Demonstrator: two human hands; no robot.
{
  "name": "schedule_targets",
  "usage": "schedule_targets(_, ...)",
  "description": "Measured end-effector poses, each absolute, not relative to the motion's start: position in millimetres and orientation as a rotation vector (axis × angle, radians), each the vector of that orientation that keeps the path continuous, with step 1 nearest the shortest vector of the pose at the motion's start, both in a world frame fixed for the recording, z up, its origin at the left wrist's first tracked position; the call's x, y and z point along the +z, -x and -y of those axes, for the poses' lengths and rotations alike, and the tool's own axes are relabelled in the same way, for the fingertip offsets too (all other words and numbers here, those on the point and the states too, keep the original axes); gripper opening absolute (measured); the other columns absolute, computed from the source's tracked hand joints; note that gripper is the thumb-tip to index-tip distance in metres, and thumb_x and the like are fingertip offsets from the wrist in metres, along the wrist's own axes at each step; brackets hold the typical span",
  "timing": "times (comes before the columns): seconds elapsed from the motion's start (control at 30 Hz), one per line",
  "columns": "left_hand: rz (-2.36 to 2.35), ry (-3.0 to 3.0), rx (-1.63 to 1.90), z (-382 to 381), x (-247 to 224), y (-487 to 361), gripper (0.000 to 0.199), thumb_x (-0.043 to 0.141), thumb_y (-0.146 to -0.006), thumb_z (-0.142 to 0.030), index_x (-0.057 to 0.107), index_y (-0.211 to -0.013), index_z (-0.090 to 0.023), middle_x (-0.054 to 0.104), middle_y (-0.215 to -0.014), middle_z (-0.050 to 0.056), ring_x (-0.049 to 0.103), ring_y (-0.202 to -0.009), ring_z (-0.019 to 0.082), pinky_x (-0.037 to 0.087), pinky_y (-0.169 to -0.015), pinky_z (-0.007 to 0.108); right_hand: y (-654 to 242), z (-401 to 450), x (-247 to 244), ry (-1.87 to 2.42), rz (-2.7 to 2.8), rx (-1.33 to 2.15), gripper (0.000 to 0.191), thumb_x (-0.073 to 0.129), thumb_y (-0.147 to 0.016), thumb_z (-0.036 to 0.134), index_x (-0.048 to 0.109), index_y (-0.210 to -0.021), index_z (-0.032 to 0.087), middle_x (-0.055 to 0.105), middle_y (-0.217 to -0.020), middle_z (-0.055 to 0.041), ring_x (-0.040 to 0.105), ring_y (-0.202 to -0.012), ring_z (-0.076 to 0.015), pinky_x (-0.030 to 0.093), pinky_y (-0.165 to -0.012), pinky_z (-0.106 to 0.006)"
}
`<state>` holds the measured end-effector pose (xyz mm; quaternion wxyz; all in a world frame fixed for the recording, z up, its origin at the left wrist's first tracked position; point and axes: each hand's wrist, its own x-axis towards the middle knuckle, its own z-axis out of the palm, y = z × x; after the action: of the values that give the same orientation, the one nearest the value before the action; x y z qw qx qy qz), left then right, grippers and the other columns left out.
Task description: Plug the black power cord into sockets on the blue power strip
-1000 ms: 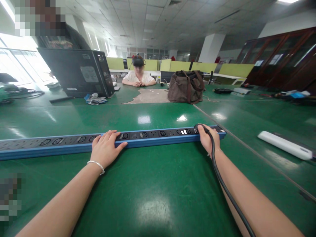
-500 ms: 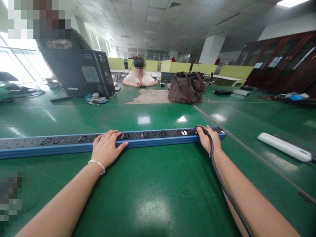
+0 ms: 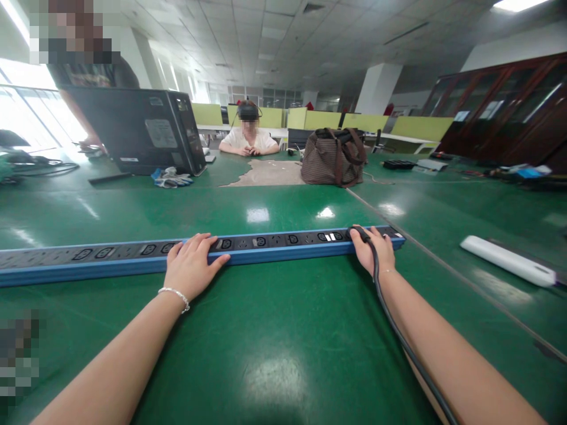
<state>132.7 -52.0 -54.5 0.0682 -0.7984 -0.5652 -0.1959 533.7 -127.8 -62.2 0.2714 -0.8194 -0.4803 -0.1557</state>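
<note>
A long blue power strip [image 3: 274,255] with a black face and several sockets lies across the green table [image 3: 248,330]. Over its middle rests my left hand [image 3: 191,265], fingers on the top and thumb apart along the near side; it holds nothing loose. Near the strip's right end, my right hand [image 3: 374,251] grips a black power plug [image 3: 358,233] at the strip's face. Whether its pins are in a socket is hidden. From the plug a black cable [image 3: 390,319] runs down along my right forearm toward the bottom edge.
Beyond the strip stand a black computer case [image 3: 137,130], work gloves [image 3: 172,177] and a brown bag [image 3: 330,158]. A white elongated device [image 3: 509,261] lies at the right. One person [image 3: 248,139] sits across the table; another person [image 3: 95,74] stands behind the case.
My right hand, still on the plug, has shifted very slightly, and the cable hangs a little further left. My left hand stays put. The standing person has moved a little.
</note>
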Motion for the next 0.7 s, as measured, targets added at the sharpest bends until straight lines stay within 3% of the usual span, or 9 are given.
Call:
schedule_targets(0.2, 1.686, 2.403, -0.589, 51.8, -54.6, -132.6, 0.055, 0.038, -0.084, -0.057, 0.051, -0.124, -0.020, 0.052, -0.134, 0.010, 0.044, -0.125, 0.027, 0.025, -0.106, 0.048, -531.8, 134.4, -62.3, 2.193, 1.383, -0.489, 0.047, 0.033, -0.090, 0.047, 0.061, -0.119, 0.023, 0.063, -0.119, -0.0110, 0.046, -0.123, -0.0266, 0.029, -0.103, -0.049)
schedule_targets(0.37, 1.673, 2.394, -0.591, 51.7, -55.5, -132.6, 0.054, 0.038, -0.085, -0.056, 0.051, -0.123, -0.021, 0.052, -0.133, 0.010, 0.044, -0.125, 0.026, 0.026, -0.105, 0.048, -528.0, 130.2, -64.0, 2.134, 1.274, -0.466, 0.045, 0.033, -0.090, 0.043, 0.064, -0.114, 0.019, 0.065, -0.115, -0.0109, 0.052, -0.118, -0.0256, 0.024, -0.106, -0.051)
schedule_targets(0.7, 1.691, 2.395, -0.587, 50.8, -55.7, -132.2, 0.054, 0.039, -0.084, -0.057, 0.050, -0.124, -0.021, 0.051, -0.134, 0.009, 0.043, -0.126, 0.026, 0.024, -0.106, 0.047, -528.2, 125.9, -62.1, 1.965, 1.129, -0.384, 0.048, 0.039, -0.085, 0.051, 0.070, -0.102, 0.018, 0.070, -0.103, -0.0103, 0.061, -0.100, -0.0276, 0.034, -0.100, -0.044)
